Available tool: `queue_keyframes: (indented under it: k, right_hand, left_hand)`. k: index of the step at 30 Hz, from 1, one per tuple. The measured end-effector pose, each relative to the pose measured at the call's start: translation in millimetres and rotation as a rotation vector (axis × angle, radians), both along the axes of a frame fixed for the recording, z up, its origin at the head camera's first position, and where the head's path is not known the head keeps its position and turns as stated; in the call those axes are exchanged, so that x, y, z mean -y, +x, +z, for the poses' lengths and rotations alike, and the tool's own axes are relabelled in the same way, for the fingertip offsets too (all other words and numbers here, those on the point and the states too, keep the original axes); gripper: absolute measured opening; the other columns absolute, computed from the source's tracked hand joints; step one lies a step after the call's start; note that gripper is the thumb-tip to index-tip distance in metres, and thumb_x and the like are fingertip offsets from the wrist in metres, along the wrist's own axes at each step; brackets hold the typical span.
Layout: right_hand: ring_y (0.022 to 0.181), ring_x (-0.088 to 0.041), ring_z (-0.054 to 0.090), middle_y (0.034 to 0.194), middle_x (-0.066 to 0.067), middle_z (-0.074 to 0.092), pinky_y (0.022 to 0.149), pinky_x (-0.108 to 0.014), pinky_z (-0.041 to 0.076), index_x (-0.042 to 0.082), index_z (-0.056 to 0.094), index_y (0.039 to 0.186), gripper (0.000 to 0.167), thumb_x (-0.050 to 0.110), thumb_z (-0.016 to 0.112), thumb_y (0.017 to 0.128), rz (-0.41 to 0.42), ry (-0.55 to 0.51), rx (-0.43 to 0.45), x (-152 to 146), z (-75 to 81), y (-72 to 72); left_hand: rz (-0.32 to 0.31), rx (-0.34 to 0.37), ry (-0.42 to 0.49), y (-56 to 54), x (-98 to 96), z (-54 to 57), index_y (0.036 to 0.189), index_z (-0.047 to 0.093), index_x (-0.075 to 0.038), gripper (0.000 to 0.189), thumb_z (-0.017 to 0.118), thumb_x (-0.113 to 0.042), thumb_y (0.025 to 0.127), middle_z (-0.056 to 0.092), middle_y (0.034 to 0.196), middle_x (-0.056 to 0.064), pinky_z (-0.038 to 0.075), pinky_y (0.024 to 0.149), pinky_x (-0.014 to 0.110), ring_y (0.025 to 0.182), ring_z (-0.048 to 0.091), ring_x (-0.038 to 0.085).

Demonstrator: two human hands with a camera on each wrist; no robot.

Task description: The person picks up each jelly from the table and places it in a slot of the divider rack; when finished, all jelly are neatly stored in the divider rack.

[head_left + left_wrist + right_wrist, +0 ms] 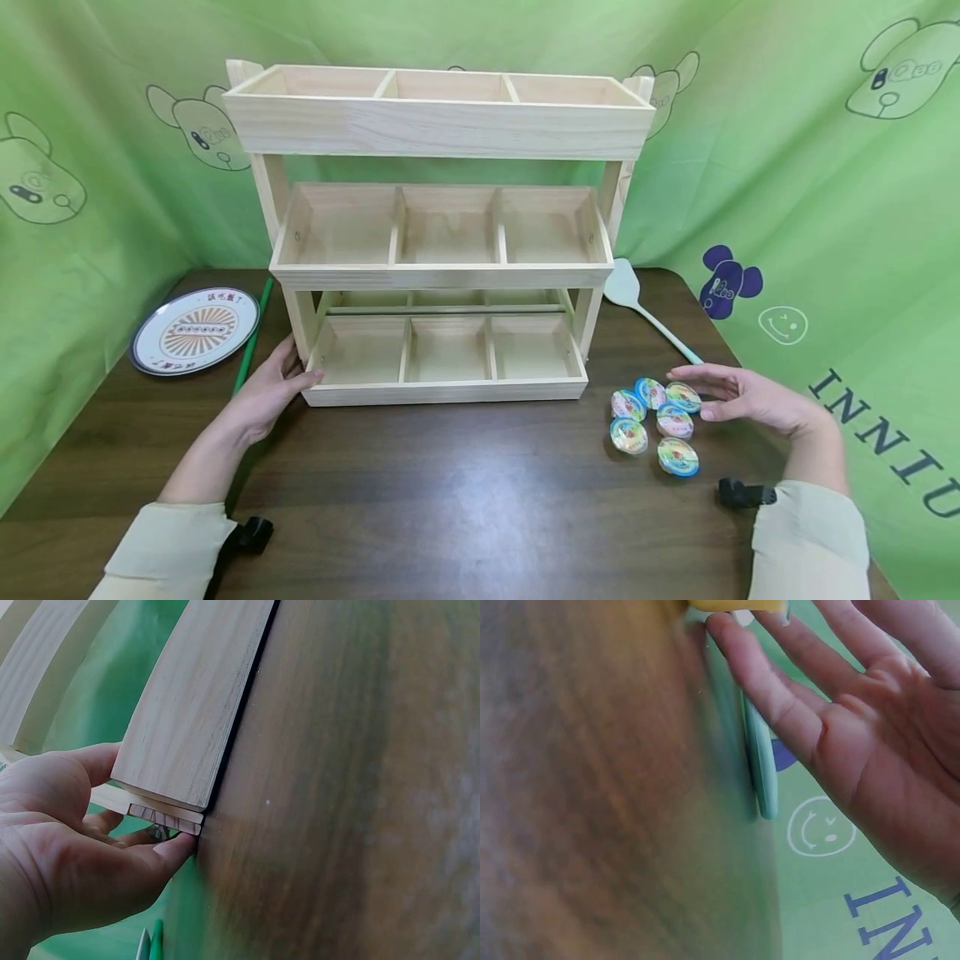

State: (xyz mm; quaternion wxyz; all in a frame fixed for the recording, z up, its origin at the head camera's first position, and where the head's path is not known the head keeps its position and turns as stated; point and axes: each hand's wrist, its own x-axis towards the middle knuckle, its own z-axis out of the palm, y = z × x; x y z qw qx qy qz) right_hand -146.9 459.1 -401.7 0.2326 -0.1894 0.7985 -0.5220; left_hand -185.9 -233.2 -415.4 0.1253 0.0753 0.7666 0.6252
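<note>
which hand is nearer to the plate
Left. The left hand is at the rack's lower corner, close beside the plate, to its right; the right hand is at the cups, beyond the rack's other end.

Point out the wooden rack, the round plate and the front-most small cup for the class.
Wooden rack (441, 277): head view, middle tier's front board.
Round plate (198, 332): head view, sunburst centre.
Front-most small cup (678, 457): head view, printed lid.

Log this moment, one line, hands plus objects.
left hand: holds wooden rack, lower left corner; right hand: at rear right lidded cup, grip unclear; five other cups: on table; plate: left of rack; spatula: right of rack
</note>
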Motion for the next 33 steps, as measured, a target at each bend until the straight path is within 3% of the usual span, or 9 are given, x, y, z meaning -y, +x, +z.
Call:
queue_keyframes:
  k: [9,19,33]
  right_hand:
    - [0.120,-0.014,0.061,0.137,0.000,0.062,0.096,-0.025,0.048,-0.005,0.043,0.148,0.054,-0.006,0.058,0.096,-0.003,-0.011,0.046,0,-7.3,-2.8]
    - [0.114,-0.009,0.062,0.129,0.009,0.065,0.091,-0.026,0.052,-0.004,0.050,0.143,0.050,-0.005,0.063,0.094,-0.031,0.030,0.010,2,-12.9,-5.3]
    - [0.108,-0.004,0.064,0.123,0.013,0.068,0.086,-0.022,0.052,-0.005,0.058,0.137,0.047,0.002,0.070,0.092,-0.195,0.114,-0.092,3,-17.6,-2.4]
  left_hand:
    - [0.004,0.003,-0.006,-1.2,1.0,-0.9,0.162,-0.011,-0.009,0.090,0.056,-0.004,0.102,-0.004,0.167,0.020,0.010,0.118,0.056,0.151,0.002,0.040]
    - [0.011,0.008,-0.001,-1.8,0.8,-1.0,0.161,-0.011,-0.007,0.090,0.056,-0.003,0.102,-0.005,0.167,0.021,0.009,0.118,0.056,0.151,0.001,0.040]
    - [0.016,0.015,-0.007,-1.9,1.0,-1.1,0.161,-0.012,-0.005,0.090,0.057,-0.004,0.102,-0.005,0.166,0.022,0.009,0.118,0.056,0.151,0.002,0.041]
